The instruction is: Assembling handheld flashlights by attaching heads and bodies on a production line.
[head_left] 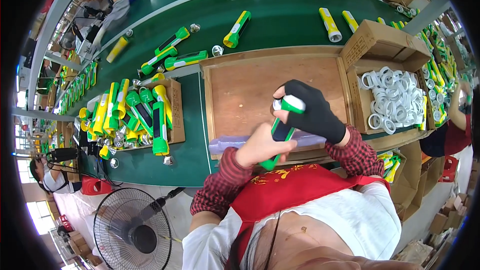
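Over the wooden tray (235, 80), a green flashlight (281, 131) with a dark panel along its side is held tilted between my two hands. My bare left hand (261, 146) is wrapped around its body, and the green tail end sticks out below the fingers. At the upper end my right hand (316, 112), in a black fingerless glove, closes its fingers on the flashlight's head. A white ring (295, 103) shows at that head; whether it is fully seated I cannot tell. A roll of clear purplish plastic (225, 144) lies along the tray's near side, behind my wrists.
Right of the tray stands a cardboard box (367, 129) of white rings. Another box (176, 112) at left is heaped with green and yellow flashlights. More flashlights (237, 29) and silver reflector cups (217, 50) lie on the green belt. A fan (135, 232) stands lower left; a co-worker (117, 7) works far left.
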A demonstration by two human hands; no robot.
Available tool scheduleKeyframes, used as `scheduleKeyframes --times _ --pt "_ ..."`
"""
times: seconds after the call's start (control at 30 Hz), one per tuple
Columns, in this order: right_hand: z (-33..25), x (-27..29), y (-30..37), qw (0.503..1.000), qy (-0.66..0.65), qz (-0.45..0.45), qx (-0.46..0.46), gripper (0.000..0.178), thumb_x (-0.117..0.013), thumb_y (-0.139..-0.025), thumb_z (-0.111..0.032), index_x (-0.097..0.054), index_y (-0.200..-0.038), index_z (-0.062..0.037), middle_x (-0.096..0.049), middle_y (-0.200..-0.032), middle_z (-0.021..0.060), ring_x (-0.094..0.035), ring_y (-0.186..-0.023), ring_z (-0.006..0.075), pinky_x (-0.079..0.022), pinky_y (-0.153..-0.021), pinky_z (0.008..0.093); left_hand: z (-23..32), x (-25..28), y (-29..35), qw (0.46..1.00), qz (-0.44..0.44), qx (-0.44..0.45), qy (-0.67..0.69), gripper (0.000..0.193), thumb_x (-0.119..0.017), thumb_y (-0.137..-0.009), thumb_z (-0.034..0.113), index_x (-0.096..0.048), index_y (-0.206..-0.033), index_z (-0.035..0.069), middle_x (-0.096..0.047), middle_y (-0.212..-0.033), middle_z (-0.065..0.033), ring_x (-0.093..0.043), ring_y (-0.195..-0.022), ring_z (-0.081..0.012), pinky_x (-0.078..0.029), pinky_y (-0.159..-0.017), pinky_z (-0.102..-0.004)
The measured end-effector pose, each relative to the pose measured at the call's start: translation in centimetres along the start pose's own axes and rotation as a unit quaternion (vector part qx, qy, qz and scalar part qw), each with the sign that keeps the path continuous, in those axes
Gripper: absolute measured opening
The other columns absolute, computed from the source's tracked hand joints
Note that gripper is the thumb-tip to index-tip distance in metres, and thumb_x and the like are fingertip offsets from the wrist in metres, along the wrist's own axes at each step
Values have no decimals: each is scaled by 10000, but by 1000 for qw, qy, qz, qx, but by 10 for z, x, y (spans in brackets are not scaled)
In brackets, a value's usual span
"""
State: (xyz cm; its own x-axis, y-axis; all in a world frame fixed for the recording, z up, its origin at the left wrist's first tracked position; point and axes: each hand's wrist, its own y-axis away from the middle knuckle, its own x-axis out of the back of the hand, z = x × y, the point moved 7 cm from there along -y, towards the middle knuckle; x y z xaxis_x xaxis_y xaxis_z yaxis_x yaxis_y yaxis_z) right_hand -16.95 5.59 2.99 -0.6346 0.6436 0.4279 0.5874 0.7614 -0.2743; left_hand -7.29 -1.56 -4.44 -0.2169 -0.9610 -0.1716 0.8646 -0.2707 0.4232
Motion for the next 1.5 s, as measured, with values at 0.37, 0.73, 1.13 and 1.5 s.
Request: scheduleKeyframes --times 0.37,0.73,1.13,1.5 --pt "-22 -8 -3 989 -107 -53 81 149 -686 -790 -103 -597 -889 -36 -621 -898 98 -618 -782 182 -482 -674 302 5 -31 9 888 -237 -42 392 200 -603 -879 144 -513 -991 5 -541 -700 -60 -591 -587 -158 -470 -534 -267" --pt "-10 -4 -17 979 -103 -165 57 523 -512 -940 -490 -560 -1178 -27 -556 -960 115 -609 -872 239 -477 -732 334 16 -5 10 955 -119 -16 271 207 -644 -823 126 -522 -956 23 -535 -655 -25 -533 -490 -97 -427 -451 -244" --pt "30 -9 -21 988 -97 -79 -92 508 -337 -1026 -456 -547 -1209 -32 -594 -944 17 -543 -793 95 -452 -701 261 24 40 -6 884 299 -196 -300 426 -702 -772 215 -485 -1046 -27 -630 -810 -255 -643 -662 -384 -512 -573 -429" --pt "12 -12 -25 956 -211 -195 -63 548 -313 -1019 -498 -519 -1244 -44 -582 -1049 68 -554 -974 147 -470 -816 292 16 4 7 920 -136 18 368 291 -612 -900 190 -469 -1089 21 -531 -691 -53 -522 -526 -137 -441 -465 -273"
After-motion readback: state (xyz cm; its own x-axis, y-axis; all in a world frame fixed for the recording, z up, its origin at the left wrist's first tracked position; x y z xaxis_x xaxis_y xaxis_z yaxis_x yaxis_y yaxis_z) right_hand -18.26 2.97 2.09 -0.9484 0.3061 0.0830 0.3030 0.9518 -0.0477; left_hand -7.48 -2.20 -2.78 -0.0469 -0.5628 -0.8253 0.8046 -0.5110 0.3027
